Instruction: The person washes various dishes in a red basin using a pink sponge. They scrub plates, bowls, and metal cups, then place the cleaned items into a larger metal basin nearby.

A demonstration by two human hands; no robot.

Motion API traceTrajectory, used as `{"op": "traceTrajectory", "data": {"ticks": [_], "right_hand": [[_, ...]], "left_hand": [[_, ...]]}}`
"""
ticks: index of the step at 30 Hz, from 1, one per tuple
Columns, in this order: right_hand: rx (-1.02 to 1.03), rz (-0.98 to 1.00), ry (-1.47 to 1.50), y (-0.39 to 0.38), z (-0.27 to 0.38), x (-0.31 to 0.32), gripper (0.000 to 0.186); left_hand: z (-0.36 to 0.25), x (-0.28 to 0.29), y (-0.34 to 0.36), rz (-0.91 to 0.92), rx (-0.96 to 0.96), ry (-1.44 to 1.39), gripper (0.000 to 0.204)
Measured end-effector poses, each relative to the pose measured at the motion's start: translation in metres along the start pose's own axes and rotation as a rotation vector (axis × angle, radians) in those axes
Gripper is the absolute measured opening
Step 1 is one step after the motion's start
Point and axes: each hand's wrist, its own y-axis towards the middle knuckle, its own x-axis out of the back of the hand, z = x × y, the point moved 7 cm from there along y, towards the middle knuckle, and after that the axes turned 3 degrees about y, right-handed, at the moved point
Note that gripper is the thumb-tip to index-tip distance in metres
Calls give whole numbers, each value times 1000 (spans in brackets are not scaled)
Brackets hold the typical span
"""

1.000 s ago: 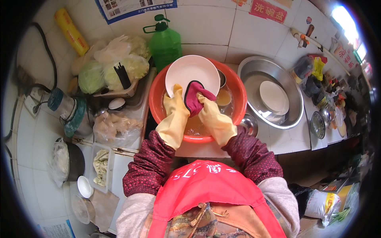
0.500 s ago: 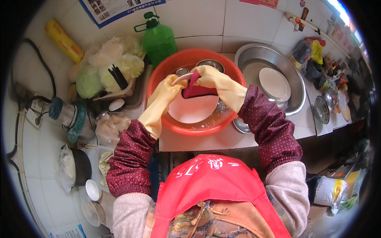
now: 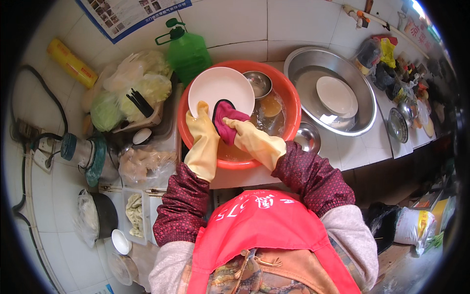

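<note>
- White round plate (image 3: 220, 84), in the head view: its lower edge is in the left hand's grip, its face turned toward the camera, over the left part of a round orange plastic basin (image 3: 295, 115).
- Yellow-gloved left hand (image 3: 201, 125): pinching the plate's lower edge, one digit flat on the face; whatever lies behind the plate is hidden.
- Yellow-gloved right hand (image 3: 243, 131): closed around a maroon fabric cloth (image 3: 226, 126) with a dark border, which overlaps the plate's lower edge; how firmly it presses, I cannot tell.
- Beyond the right hand's grip: a round stainless-steel bowl (image 3: 258, 84) inside the orange basin.
- Farther right of the grip: a wide stainless-steel basin (image 3: 302, 73) holding a second white plate (image 3: 337, 97); nearer, a shiny steel bowl (image 3: 307, 137) beside the orange basin.
- Beyond the left hand's grip, leftward: a green plastic jug (image 3: 189, 55).
</note>
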Motion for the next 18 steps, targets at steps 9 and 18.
{"op": "traceTrajectory", "data": {"ticks": [9, 18], "right_hand": [[363, 82, -855, -84, 125, 37, 30], [1277, -156, -1411, -125, 156, 71, 45]], "left_hand": [[-43, 5, 45, 491, -58, 184, 31], [23, -31, 18, 698, 166, 346, 34]]}}
